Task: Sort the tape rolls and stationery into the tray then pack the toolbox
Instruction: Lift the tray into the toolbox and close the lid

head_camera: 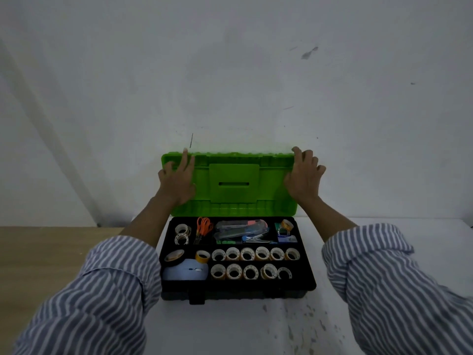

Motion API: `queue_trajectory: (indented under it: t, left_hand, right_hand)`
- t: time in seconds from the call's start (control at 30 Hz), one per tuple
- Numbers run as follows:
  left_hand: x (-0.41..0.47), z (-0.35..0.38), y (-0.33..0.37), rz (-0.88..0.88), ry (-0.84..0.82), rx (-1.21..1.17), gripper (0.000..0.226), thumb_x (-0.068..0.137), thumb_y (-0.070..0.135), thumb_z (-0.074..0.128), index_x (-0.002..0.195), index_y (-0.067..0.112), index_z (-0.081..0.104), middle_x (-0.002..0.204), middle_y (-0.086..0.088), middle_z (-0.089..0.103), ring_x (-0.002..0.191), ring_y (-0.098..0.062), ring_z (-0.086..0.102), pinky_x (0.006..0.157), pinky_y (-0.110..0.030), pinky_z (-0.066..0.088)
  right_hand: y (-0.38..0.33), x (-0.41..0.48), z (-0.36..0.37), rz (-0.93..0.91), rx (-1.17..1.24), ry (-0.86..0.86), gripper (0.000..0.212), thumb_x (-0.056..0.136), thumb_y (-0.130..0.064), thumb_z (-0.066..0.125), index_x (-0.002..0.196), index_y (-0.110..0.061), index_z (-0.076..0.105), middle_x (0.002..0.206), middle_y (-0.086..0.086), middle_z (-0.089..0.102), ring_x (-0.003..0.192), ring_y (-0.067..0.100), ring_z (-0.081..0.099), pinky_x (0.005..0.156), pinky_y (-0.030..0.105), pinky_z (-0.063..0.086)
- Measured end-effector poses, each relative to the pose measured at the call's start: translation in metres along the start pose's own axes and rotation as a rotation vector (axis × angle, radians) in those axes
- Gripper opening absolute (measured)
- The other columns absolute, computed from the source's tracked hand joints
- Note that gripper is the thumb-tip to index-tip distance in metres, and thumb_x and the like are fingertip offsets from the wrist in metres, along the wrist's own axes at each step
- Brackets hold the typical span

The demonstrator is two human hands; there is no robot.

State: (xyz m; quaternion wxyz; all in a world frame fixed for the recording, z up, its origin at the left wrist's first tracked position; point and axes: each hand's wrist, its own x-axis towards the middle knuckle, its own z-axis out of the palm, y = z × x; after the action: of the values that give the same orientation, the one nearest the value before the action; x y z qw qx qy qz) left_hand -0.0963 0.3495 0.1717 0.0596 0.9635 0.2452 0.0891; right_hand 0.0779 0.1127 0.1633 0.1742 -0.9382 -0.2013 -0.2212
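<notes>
Behind the work area stands a plain pale wall, scuffed in places, with dim, even lighting across the whole room. A white counter (384, 252) carries the toolbox (236, 288), and its near surface is speckled with small grey marks; to the left it meets a separate wood-toned surface (51, 252). The toolbox sits centred on the counter with its green lid (231, 185) raised upright against the wall. A black tray (304, 252) rests in the base, already loaded: clear tape rolls (254, 262) stand in two rows on the right side, orange scissors (203, 228) and a stapler (240, 230) lie in the far compartments, and a pale blue item (184, 272) fills the near left compartment. Sorting therefore appears complete, and the step in hand is judged to be closing the box. The left hand (178, 180) lies spread against the lid's inner face near its upper left corner, gripping nothing. The right hand (303, 172) is curled over the lid's upper right corner. The next move calls for drawing the lid evenly forward and down, keeping both sides level so that it seats over the tray, then securing the black latch (196, 297) on the near wall.
</notes>
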Motion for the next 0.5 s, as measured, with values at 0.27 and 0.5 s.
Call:
queue_trajectory:
  t: [0.27, 0.5]
  left_hand:
    - [0.013, -0.005, 0.006, -0.016, -0.046, 0.076, 0.084, 0.089, 0.024, 0.052, 0.146, 0.017, -0.009, 0.156, 0.000, -0.009, 0.137, -0.042, 0.000, 0.110, -0.054, 0.008]
    - [0.005, 0.000, 0.004, 0.021, -0.006, 0.075, 0.079, 0.090, 0.021, 0.049, 0.146, 0.016, -0.006, 0.155, -0.001, -0.011, 0.138, -0.039, -0.007, 0.110, -0.056, 0.000]
  right_hand:
    - [0.015, 0.009, 0.001, -0.089, -0.025, -0.154, 0.066, 0.087, -0.014, 0.049, 0.148, -0.021, 0.024, 0.151, 0.010, 0.025, 0.131, 0.033, 0.031, 0.102, 0.048, 0.025]
    - [0.049, -0.091, 0.041, 0.220, 0.322, -0.097, 0.035, 0.097, -0.015, 0.042, 0.132, -0.010, 0.043, 0.136, 0.013, 0.041, 0.120, 0.031, 0.045, 0.100, 0.046, 0.029]
